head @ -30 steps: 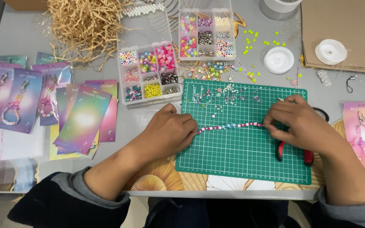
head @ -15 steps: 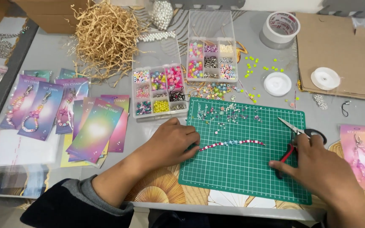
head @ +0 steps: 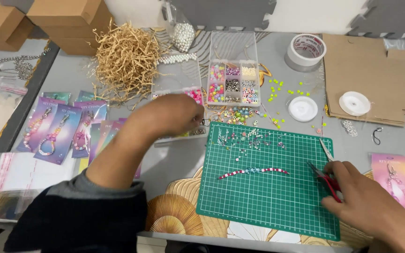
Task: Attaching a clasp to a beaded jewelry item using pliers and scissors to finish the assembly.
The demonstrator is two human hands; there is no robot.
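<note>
A strand of pink, white and blue beads (head: 253, 171) lies in a shallow arc on the green cutting mat (head: 268, 206). My left hand (head: 176, 112) hovers over the nearer clear bead box (head: 194, 96), fingers curled near its right edge; whether it pinches anything is hidden. My right hand (head: 366, 204) rests at the mat's right edge, closed around the red handles of small pliers (head: 325, 177), whose metal tips point up and left. Loose beads (head: 249, 138) are scattered on the mat's top part.
A second bead box (head: 233, 84) stands behind the mat. Straw filler (head: 127, 63), a tape roll (head: 305, 50), two white thread spools (head: 303, 108), cardboard sheets (head: 376, 70), carded keychains (head: 55, 131) and plastic bags (head: 17, 180) surround the work area.
My left hand lifted off the strand and moved up-left over the bead box. My right hand let go of the strand's right end and took the red pliers.
</note>
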